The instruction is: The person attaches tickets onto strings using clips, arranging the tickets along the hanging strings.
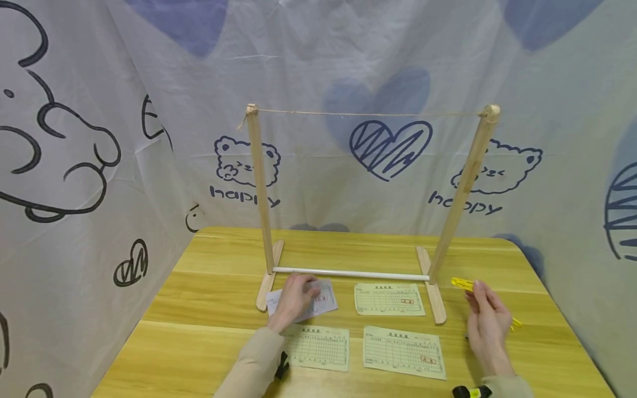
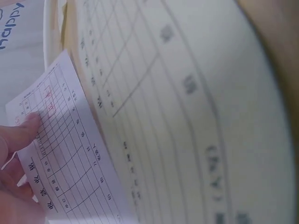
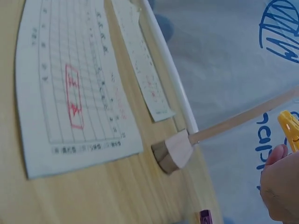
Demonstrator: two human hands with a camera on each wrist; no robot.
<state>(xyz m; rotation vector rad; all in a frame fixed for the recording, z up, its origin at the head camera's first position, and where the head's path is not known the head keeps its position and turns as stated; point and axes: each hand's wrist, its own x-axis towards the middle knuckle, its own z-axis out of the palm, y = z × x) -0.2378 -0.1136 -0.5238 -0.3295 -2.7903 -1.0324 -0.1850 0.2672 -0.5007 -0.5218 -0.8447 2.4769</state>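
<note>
My left hand (image 1: 293,301) pinches a whitish printed form (image 1: 325,296) in front of the stand's left foot. In the left wrist view one digit lies over that form (image 2: 70,140) near its red stamp; the other fingers are at its edge, partly hidden. At the right, my right hand (image 1: 487,320) holds a yellow clip (image 1: 463,283) between thumb and fingers. The right wrist view shows part of this yellow clip (image 3: 290,128). Another yellow piece (image 1: 516,323) shows beyond the hand; whether it is held or on the table, I cannot tell.
A wooden stand (image 1: 259,188) carries a string (image 1: 368,114) across its top and a white rod (image 1: 348,273) low down. Pale green forms lie at centre right (image 1: 390,299), front right (image 1: 404,352) and front left (image 1: 318,347). A small purple object (image 3: 205,217) is near the right hand.
</note>
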